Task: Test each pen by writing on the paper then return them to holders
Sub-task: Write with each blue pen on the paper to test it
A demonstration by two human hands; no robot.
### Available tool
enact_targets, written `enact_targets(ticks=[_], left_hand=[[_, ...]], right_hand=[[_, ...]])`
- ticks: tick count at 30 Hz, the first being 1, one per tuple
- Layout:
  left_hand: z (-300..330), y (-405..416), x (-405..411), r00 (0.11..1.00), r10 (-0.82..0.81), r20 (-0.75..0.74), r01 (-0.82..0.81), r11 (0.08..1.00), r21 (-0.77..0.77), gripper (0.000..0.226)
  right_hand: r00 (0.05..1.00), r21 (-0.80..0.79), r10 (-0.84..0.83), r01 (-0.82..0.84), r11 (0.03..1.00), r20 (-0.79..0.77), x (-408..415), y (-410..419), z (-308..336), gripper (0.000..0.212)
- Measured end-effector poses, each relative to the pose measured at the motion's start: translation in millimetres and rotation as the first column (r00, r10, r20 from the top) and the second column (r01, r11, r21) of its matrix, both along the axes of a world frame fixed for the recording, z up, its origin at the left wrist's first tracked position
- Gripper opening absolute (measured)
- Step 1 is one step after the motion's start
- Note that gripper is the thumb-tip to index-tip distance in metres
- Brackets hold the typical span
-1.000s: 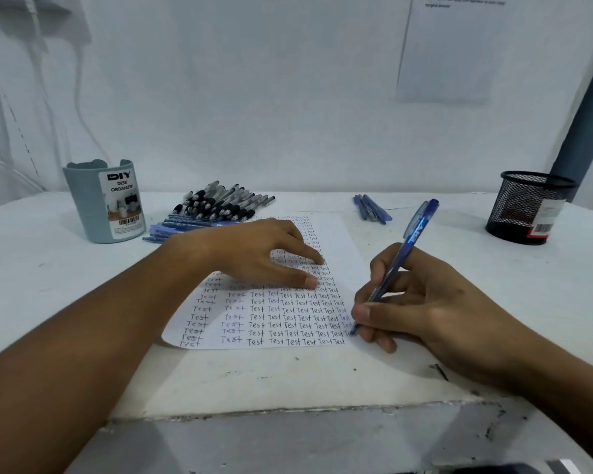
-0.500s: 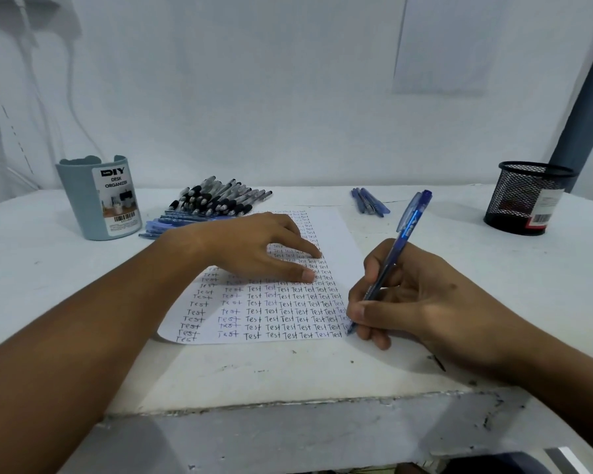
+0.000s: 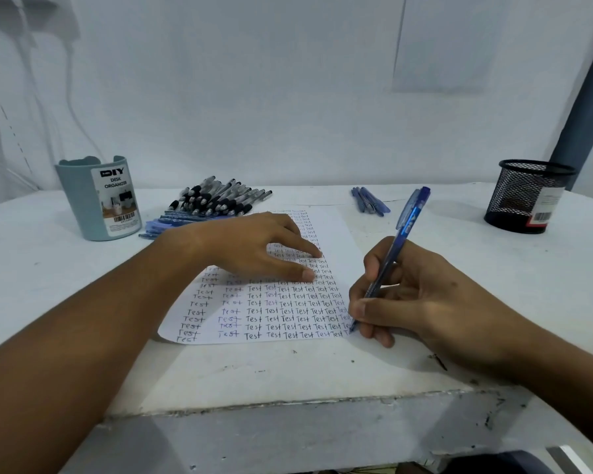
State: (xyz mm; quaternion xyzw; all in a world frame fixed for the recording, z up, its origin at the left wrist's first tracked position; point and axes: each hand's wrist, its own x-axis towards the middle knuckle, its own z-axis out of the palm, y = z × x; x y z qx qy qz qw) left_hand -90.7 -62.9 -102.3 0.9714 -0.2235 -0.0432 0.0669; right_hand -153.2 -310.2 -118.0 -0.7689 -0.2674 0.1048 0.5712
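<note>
I am in the middle of the writing step. My right hand [image 3: 421, 299] pinches a blue pen [image 3: 396, 248] in its curled fingers, and the tip touches the paper [image 3: 336, 230] at its near right corner. A new word is just begun there, at the end of the bottom row. My left hand [image 3: 254, 249] lies flat on the paper with straight fingers and presses it down so it does not slide.

The paper sits in the middle of the bench [image 3: 31, 268], close to the near edge, and it is almost full of the word "Test". A pile of pens [image 3: 216, 200] lies just behind the paper, toward the far left. A few blue pens [image 3: 370, 200] lie at the far edge, right of the paper. The grey-blue holder [image 3: 98, 200] stands near the far left corner. The black mesh holder [image 3: 528, 196] stands near the far right corner.

I think the next move is to finish this word, lift the pen, and drop it in a holder. The corner has very little room left, so I must write small.
</note>
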Motion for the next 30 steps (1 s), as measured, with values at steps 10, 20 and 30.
enact_targets(ticks=[10, 20, 30], left_hand=[[0.7, -0.4, -1.0, 1.000, 0.005, -0.001, -0.005, 1.000, 0.010, 0.060], [1.3, -0.3, -1.1, 1.000, 0.008, -0.006, -0.008, 1.000, 0.017, 0.060], [0.9, -0.3, 0.3, 1.000, 0.000, 0.002, 0.000, 1.000, 0.010, 0.060]], right_hand=[[1.000, -0.022, -0.019, 0.019, 1.000, 0.016, -0.3, -0.8, 1.2, 0.027], [1.000, 0.032, -0.018, 0.018, 0.999, -0.020, 2.0, -2.0, -0.4, 0.029], [1.000, 0.023, -0.004, 0.004, 1.000, 0.022, 4.4, -2.7, -2.8, 0.027]])
